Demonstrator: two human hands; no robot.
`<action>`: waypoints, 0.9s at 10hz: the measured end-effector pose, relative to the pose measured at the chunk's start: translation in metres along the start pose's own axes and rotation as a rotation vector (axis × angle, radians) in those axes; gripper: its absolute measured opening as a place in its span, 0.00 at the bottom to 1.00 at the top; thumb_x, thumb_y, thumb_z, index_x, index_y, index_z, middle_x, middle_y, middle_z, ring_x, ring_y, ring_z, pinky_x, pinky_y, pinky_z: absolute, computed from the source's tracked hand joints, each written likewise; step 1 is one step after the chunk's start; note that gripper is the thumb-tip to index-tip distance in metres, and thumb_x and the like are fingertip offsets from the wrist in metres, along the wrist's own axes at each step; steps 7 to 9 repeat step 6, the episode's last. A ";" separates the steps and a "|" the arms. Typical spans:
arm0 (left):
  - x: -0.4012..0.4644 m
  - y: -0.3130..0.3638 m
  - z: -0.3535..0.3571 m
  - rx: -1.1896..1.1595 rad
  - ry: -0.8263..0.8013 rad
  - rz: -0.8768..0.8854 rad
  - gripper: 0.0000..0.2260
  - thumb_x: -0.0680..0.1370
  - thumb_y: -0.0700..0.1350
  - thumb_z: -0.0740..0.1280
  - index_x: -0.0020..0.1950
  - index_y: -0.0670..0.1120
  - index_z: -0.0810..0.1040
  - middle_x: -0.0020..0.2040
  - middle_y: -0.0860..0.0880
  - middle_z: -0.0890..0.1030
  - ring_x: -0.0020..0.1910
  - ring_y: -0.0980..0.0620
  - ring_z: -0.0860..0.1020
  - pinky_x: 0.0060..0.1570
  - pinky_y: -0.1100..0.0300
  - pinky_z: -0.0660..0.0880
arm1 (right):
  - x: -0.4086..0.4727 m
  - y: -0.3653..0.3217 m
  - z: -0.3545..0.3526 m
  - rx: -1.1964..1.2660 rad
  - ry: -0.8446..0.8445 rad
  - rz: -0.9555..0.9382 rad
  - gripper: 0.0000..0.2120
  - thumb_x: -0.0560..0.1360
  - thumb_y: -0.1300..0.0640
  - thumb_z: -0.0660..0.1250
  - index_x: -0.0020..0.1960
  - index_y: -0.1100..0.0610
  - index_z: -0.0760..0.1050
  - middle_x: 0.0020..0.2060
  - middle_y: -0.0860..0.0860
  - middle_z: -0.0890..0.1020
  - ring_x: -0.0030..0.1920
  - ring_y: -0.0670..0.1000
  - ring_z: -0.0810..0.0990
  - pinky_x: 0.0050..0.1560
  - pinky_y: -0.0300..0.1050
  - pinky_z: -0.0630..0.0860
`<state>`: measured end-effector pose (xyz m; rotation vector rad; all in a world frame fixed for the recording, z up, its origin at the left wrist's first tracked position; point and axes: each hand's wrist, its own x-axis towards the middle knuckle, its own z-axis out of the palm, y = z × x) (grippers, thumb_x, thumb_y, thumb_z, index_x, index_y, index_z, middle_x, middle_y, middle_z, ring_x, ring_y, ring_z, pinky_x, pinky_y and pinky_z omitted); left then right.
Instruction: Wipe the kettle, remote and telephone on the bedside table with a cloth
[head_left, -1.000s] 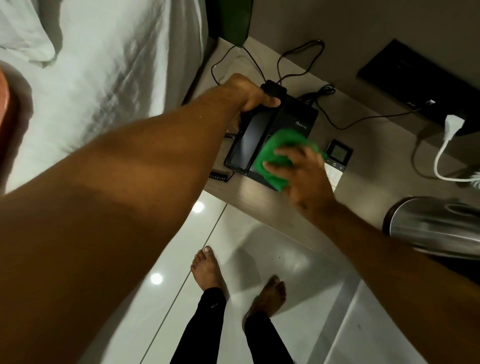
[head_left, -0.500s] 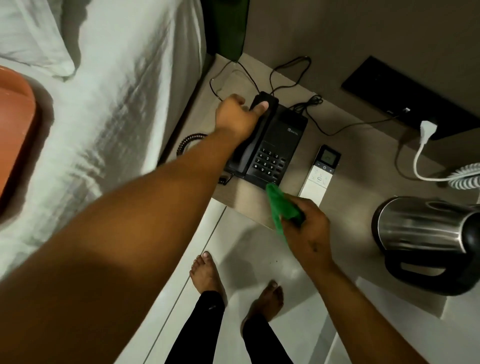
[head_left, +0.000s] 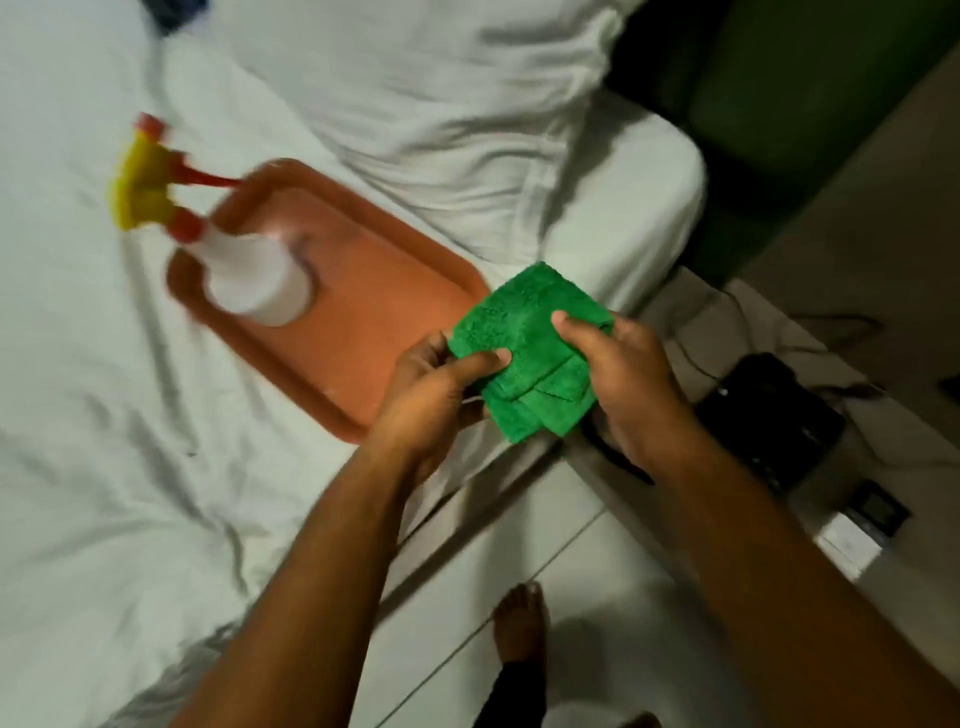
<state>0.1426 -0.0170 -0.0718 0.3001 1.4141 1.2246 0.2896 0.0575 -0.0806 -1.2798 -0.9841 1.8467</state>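
Green cloth (head_left: 524, 353) folded into a pad, pinched between both hands: left hand (head_left: 431, 395) grips its near-left edge, right hand (head_left: 623, 379) presses a thumb on top and holds the right side. Both closed on cloth, held over the bed (head_left: 130, 493) edge, off the desk (head_left: 727, 332). Nothing being wiped at this instant. Judgement: refolding to a fresh face, or finishing. Phone (head_left: 769, 415) on desk at right, handset seated; remote (head_left: 857, 525) just beside it. Kettle out of view. Cleanliness of any item cannot be read, so progress is unclear. Spray bottle (head_left: 249, 270) stands on orange tray (head_left: 363, 322) on bed.
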 end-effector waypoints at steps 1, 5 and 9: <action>-0.001 0.033 -0.063 0.099 0.222 0.107 0.14 0.77 0.35 0.73 0.61 0.36 0.79 0.53 0.41 0.87 0.50 0.42 0.87 0.53 0.43 0.85 | 0.035 -0.012 0.068 -0.459 -0.133 -0.069 0.11 0.66 0.56 0.73 0.48 0.57 0.81 0.41 0.53 0.85 0.43 0.54 0.85 0.44 0.48 0.83; 0.028 0.029 -0.094 1.168 0.671 0.359 0.24 0.72 0.53 0.75 0.66 0.47 0.75 0.67 0.45 0.74 0.61 0.47 0.76 0.60 0.52 0.77 | 0.064 0.019 0.131 -1.004 -0.026 -0.295 0.22 0.66 0.58 0.75 0.59 0.57 0.75 0.55 0.55 0.80 0.54 0.56 0.80 0.54 0.46 0.77; 0.023 0.028 -0.074 1.319 0.612 0.551 0.23 0.74 0.51 0.70 0.68 0.47 0.75 0.68 0.44 0.74 0.66 0.43 0.73 0.63 0.46 0.74 | 0.052 0.020 0.113 -0.886 0.021 -0.353 0.22 0.68 0.59 0.71 0.61 0.55 0.74 0.58 0.55 0.76 0.55 0.56 0.78 0.56 0.46 0.76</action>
